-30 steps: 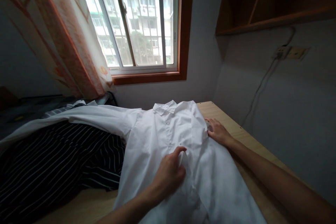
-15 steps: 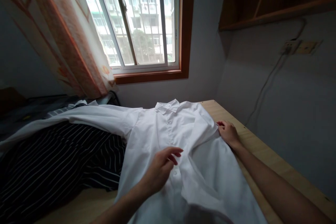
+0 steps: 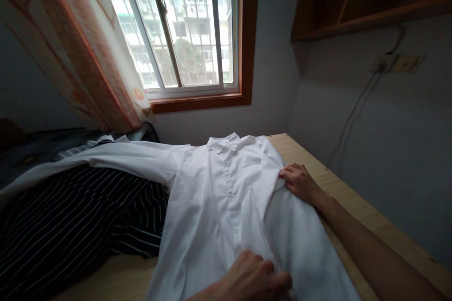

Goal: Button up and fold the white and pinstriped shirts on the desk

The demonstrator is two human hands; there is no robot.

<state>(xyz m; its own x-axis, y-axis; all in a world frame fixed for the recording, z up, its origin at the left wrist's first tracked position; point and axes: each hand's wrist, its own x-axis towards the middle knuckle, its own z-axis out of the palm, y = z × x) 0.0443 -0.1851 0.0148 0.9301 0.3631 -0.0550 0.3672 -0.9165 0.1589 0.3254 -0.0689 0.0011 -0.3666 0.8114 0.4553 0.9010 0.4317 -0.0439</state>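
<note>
On my screen I see the white shirt (image 3: 201,197) under the right hand (image 3: 299,182) — pinching the edge of the bent sleeve (image 3: 269,178) — which runs long from there toward the curled left hand (image 3: 256,273), whose grip I can't tell

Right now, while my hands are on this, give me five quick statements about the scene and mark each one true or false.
1. The shirt lies on the table. True.
2. The shirt is black and striped. False: it is white; the striped cloth to its left is black.
3. The right hand touches the shirt. True.
4. The collar is at the shirt's end nearest the window. True.
5. Only the right hand is in view. False: the left hand also shows, low in the picture, in front of the shirt.
</note>
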